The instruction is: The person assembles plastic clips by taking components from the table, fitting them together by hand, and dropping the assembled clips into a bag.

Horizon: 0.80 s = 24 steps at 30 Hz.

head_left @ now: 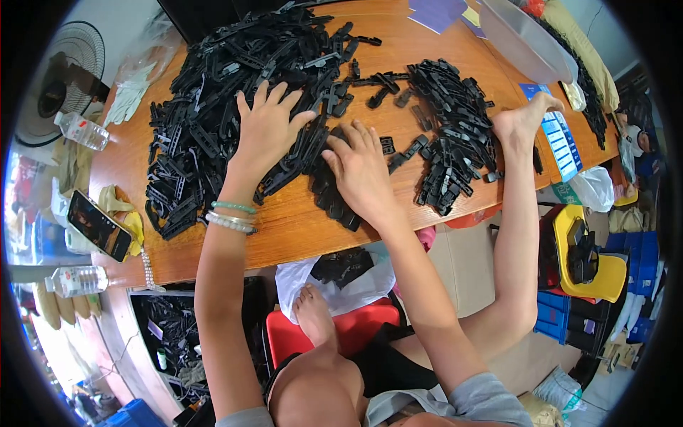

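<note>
The wooden table bears one large heap of black plastic pieces, and to its right a smaller pile. Over the heap, your left hand is released, fingers spread. Your right hand curls beside a dark cluster; whether it grasps, I cannot tell.

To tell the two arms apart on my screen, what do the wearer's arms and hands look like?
The left hand and right hand are ungloved. A pale green bangle and a whitish bracelet circle the left wrist; the right shows none. Short grey sleeves leave both forearms bare.
</note>
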Tool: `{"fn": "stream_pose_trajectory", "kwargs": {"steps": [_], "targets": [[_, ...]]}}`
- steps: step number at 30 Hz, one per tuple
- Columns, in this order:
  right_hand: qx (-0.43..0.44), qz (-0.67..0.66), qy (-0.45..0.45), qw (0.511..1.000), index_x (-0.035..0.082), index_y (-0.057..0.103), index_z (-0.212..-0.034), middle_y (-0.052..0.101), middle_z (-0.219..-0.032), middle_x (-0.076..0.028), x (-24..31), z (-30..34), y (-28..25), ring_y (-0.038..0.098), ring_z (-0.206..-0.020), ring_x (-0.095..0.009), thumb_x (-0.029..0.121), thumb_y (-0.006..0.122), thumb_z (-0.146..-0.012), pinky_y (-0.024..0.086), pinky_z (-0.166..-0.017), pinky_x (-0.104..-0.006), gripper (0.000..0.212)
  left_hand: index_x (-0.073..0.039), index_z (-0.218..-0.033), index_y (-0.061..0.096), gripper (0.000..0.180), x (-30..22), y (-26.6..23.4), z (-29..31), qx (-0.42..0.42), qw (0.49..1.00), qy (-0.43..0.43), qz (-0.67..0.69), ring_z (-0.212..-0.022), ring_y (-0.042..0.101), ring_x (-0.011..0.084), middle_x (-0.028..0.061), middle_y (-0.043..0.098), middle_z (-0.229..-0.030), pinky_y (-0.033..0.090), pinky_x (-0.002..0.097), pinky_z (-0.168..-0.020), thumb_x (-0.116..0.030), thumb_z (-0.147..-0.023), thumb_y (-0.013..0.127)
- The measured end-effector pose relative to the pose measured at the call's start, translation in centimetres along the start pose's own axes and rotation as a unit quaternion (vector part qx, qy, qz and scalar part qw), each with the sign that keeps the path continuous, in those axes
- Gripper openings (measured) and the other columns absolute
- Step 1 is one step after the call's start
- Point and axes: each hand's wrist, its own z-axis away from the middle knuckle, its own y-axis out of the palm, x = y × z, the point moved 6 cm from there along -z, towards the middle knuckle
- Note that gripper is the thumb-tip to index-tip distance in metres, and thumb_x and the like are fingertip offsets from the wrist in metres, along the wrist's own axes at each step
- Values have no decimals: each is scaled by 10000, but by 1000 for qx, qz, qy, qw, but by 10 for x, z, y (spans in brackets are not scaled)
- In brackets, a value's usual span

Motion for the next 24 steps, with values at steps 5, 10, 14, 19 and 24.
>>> {"fn": "stream_pose_trajectory", "kwargs": {"steps": [5,10,14,19,24], "targets": [[-86,-141,45,985,-8,617,-966,577,-1026,-162,-10,21,-50,543,-998,-342,-38,579,-781,437,-868,-402,191,-55,-1070,625,286,-17,-55,29,-46,987,-6,153,-1040,525,321,116,562,-1177,399,443,-897,-235,-849,605],[-9,-169,134,977,17,643,-890,569,-826,-124,-3,57,-82,552,-840,-307,-77,588,-740,448,-728,-384,185,-10,-952,598,189,-27,-60,80,71,969,-72,223,-767,589,311,124,559,-1022,481,367,-680,-84,-786,649],[55,-125,108,985,43,659,-896,529,-805,-113,11,67,-66,523,-797,-298,-38,635,-697,426,-714,-386,216,-4,-886,619,132,-38,-50,87,50,982,-99,155,-656,578,290,118,560,-906,463,361,-594,-51,-769,655],[83,-61,77,992,55,658,-902,504,-857,-101,22,64,-61,496,-843,-277,9,687,-678,398,-728,-379,230,-12,-884,618,101,-42,-59,105,51,977,-121,168,-643,563,297,120,529,-814,445,358,-573,-36,-786,625],[90,-71,86,990,29,638,-927,514,-881,-105,20,70,-59,501,-852,-283,7,695,-680,401,-738,-377,254,-35,-891,600,89,-43,-67,127,97,947,-146,269,-644,568,313,114,547,-812,438,396,-556,-88,-823,618]]}}
